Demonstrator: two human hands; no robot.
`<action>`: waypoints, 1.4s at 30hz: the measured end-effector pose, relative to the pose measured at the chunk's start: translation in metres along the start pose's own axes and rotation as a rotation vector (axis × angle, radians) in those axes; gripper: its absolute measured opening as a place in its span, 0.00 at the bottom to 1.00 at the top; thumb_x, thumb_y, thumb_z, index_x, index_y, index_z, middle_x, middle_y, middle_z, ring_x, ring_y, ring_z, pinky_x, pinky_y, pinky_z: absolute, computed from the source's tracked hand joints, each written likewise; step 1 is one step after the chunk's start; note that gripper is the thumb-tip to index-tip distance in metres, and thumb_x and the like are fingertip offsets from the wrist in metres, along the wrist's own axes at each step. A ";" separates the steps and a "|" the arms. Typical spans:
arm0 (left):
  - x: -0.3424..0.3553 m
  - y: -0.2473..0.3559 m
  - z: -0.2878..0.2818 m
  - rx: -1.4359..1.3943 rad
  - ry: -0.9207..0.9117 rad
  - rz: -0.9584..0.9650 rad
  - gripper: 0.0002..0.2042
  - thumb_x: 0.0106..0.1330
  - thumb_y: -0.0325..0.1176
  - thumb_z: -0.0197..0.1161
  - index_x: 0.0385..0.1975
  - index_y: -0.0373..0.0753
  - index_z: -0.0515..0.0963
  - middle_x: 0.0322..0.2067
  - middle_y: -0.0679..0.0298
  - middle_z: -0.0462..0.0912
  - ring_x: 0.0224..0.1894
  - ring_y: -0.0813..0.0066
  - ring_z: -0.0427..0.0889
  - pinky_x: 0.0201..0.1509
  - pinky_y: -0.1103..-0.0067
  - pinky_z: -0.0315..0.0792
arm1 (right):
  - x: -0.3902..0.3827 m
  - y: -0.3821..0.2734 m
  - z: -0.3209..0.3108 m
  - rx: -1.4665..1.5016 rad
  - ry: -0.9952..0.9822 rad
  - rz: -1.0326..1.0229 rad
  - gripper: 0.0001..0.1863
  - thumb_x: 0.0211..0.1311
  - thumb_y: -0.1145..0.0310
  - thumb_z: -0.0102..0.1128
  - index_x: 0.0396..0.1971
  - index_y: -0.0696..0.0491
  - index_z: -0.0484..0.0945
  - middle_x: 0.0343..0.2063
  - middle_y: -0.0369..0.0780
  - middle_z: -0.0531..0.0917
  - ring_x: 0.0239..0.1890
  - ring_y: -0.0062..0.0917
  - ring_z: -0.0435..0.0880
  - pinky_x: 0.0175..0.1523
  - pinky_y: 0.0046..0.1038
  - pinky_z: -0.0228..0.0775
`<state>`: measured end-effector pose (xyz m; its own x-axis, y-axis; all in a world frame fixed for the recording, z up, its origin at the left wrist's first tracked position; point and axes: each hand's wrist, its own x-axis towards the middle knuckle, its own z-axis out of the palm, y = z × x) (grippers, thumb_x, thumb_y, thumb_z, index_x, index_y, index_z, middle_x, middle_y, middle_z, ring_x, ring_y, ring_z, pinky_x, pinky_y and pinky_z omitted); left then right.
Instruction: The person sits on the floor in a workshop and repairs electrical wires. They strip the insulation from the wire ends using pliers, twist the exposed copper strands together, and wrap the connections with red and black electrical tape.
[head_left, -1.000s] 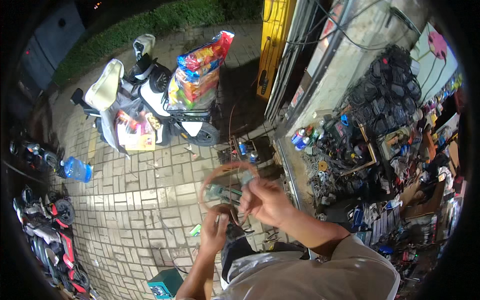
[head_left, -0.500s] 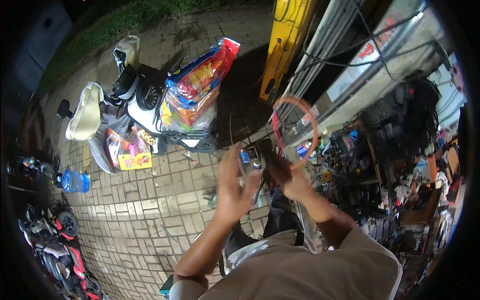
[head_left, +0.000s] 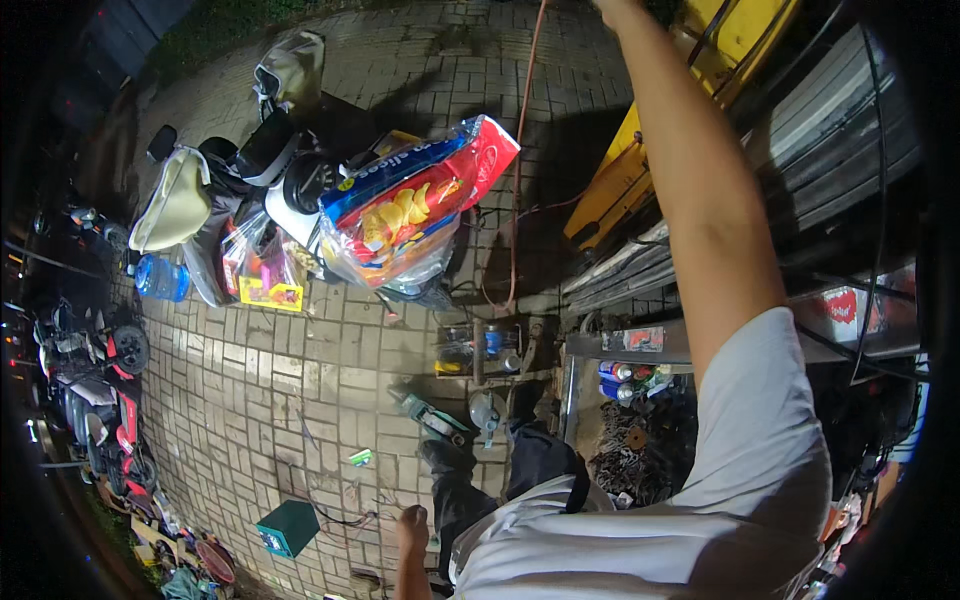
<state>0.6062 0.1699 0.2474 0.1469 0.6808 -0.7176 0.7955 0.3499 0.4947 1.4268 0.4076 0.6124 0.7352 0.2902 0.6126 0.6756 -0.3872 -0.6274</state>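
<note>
Hanging low beside the trousers, left hand [head_left: 411, 524] has thumb up and fingers curled in; whether they pinch anything, cannot tell. Teal box [head_left: 287, 528] on the paving, just left of it. Farther out, a green tool [head_left: 430, 415] near the feet, then a small crate [head_left: 480, 349] with cans in it. Beyond, the reddish cord [head_left: 517, 200] runs in one long drop beside the snack bag [head_left: 405, 205] on the scooter, bending into a narrow loop just past the crate; whether the loop touches ground, unclear. Right hand [head_left: 611, 7] far out at full reach, nearly all cut off by the upper edge; state of its fingers not visible, nor whether they grip the cord. Yellow post [head_left: 640, 150] near that forearm. Progress, as judged: cord drawn out lengthwise; whether its upper end is fixed, or how much remains to handle, cannot tell. Half a second ago: cord in a round coil by the right hand, both hands close together ahead of the body; now well apart.
</note>
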 end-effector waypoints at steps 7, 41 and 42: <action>-0.017 -0.004 0.032 0.068 -0.076 -0.065 0.15 0.62 0.37 0.56 0.41 0.32 0.78 0.34 0.52 0.83 0.40 0.58 0.82 0.43 0.71 0.72 | -0.205 0.190 0.075 -1.018 -0.859 -0.346 0.14 0.60 0.67 0.51 0.44 0.54 0.77 0.52 0.45 0.73 0.56 0.39 0.67 0.64 0.43 0.51; 0.092 0.355 0.136 -0.630 -0.753 0.074 0.15 0.68 0.41 0.55 0.44 0.35 0.75 0.35 0.63 0.80 0.34 0.73 0.77 0.43 0.76 0.73 | -0.199 -0.012 -0.064 -0.661 -1.594 -0.266 0.13 0.53 0.65 0.58 0.34 0.58 0.81 0.33 0.50 0.82 0.37 0.39 0.81 0.42 0.41 0.70; 0.089 0.363 0.138 -0.647 -0.776 0.071 0.15 0.68 0.41 0.55 0.43 0.35 0.75 0.35 0.62 0.80 0.34 0.73 0.77 0.42 0.76 0.73 | -0.189 0.002 -0.072 -0.382 -1.356 -0.272 0.13 0.54 0.65 0.57 0.33 0.59 0.81 0.30 0.50 0.81 0.34 0.39 0.80 0.41 0.40 0.70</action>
<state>0.9891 0.2687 0.2959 0.7064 0.1876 -0.6825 0.3327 0.7631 0.5541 1.2853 0.2890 0.5298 0.2189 0.9031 -0.3694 0.9052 -0.3293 -0.2686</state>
